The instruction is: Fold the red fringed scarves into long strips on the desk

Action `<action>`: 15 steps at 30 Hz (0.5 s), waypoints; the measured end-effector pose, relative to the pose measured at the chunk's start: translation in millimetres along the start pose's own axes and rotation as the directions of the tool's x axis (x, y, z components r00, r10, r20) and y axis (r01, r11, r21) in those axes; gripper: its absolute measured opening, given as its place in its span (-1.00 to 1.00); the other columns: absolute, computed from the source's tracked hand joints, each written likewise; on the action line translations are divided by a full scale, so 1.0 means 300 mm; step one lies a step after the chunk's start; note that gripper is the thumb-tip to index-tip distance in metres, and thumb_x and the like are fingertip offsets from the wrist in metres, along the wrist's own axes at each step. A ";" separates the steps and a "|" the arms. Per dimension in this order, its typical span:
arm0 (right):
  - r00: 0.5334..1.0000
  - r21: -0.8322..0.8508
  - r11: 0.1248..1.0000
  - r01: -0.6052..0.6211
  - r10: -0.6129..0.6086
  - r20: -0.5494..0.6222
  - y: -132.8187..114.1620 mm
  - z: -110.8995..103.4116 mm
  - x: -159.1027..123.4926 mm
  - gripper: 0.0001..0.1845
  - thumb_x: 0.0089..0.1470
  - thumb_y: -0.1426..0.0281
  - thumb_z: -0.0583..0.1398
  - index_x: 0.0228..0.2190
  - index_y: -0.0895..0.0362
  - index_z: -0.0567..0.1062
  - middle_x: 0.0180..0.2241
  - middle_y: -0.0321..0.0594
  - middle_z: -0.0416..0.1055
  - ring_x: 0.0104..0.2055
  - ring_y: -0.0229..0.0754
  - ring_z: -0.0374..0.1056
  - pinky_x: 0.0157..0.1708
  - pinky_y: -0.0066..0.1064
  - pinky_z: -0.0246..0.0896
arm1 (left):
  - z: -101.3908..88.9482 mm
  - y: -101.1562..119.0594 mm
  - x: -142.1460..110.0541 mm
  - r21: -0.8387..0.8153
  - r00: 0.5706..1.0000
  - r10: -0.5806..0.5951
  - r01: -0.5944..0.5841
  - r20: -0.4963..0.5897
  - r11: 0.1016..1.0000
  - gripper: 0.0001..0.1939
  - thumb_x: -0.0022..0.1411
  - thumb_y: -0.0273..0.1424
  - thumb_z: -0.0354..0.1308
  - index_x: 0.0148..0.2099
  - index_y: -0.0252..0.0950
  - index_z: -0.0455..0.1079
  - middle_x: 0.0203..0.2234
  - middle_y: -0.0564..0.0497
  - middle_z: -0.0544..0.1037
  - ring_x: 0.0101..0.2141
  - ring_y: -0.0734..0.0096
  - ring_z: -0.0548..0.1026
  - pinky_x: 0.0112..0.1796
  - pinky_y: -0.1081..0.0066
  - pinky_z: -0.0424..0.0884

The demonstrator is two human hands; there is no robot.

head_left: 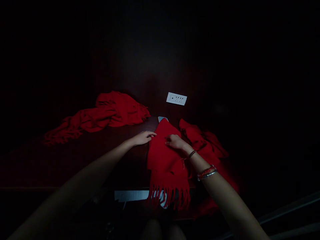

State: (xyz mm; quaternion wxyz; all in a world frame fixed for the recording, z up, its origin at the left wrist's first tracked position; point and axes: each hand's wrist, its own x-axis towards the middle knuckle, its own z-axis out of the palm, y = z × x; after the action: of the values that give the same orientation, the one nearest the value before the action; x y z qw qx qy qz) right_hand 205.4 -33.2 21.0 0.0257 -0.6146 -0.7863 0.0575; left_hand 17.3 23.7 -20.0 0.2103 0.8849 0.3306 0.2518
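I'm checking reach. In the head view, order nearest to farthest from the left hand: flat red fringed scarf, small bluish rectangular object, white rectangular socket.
1. Flat red fringed scarf: at the left hand, on its right.
2. Small bluish rectangular object: by the scarf's far end.
3. White rectangular socket: farther back and right.

Scarf (163,160) over front edge of table (136,166)

Plain red is seen on the scarf (163,158) at six o'clock and the cloth (120,110) at nine; white is shown by the socket plate (176,98) at one.
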 end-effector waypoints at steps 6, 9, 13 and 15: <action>0.990 0.261 0.964 0.057 -0.021 -0.137 0.083 -0.052 -0.012 -0.81 -0.07 0.43 0.03 -0.38 0.22 0.36 -0.42 -0.22 0.37 -0.46 -0.34 0.24 -0.51 -0.59 0.07 | -0.002 -0.002 0.018 0.078 0.990 -0.088 0.096 -0.106 0.992 -0.63 -0.08 -0.59 -0.18 -0.26 -0.31 0.36 -0.29 0.01 0.43 -0.21 0.43 0.34 -0.15 0.44 0.21; 0.982 0.279 0.960 0.029 0.024 -0.188 0.115 -0.074 -0.023 -0.83 -0.09 0.45 0.04 -0.39 0.21 0.37 -0.42 -0.24 0.38 -0.44 -0.35 0.25 -0.48 -0.59 0.08 | 0.006 0.006 0.015 0.093 0.988 -0.010 0.024 -0.151 0.995 -0.60 -0.03 -0.57 -0.18 -0.15 -0.29 0.30 -0.16 0.00 0.36 -0.11 0.43 0.25 -0.07 0.41 0.12; 0.988 0.010 0.999 -0.053 0.054 -0.146 0.129 -0.061 -0.030 -0.85 -0.07 0.44 0.04 -0.46 0.19 0.41 -0.40 -0.13 0.40 -0.38 -0.27 0.29 -0.41 -0.55 0.07 | 0.026 0.012 0.007 0.106 0.999 0.049 -0.046 -0.022 0.993 -0.61 0.15 -0.33 -0.22 0.02 -0.25 0.16 -0.01 0.00 0.24 -0.02 0.40 0.16 -0.02 0.38 0.04; 0.989 -0.114 0.988 -0.100 0.087 -0.116 0.134 -0.043 -0.033 -0.79 -0.02 0.38 0.01 -0.43 0.20 0.41 -0.40 -0.05 0.40 -0.36 -0.20 0.31 -0.43 -0.51 0.08 | 0.035 0.009 0.006 0.162 0.998 0.026 -0.034 0.051 0.986 -0.55 0.14 -0.20 -0.19 0.05 -0.24 0.12 0.00 -0.02 0.23 -0.02 0.34 0.17 -0.03 0.35 0.03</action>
State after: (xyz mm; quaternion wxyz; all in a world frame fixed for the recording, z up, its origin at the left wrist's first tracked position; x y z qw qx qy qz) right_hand 248.0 -32.6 29.1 0.0295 -0.6536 -0.7559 -0.0226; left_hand 25.7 20.9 -26.2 0.1414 0.9098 0.3317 0.2055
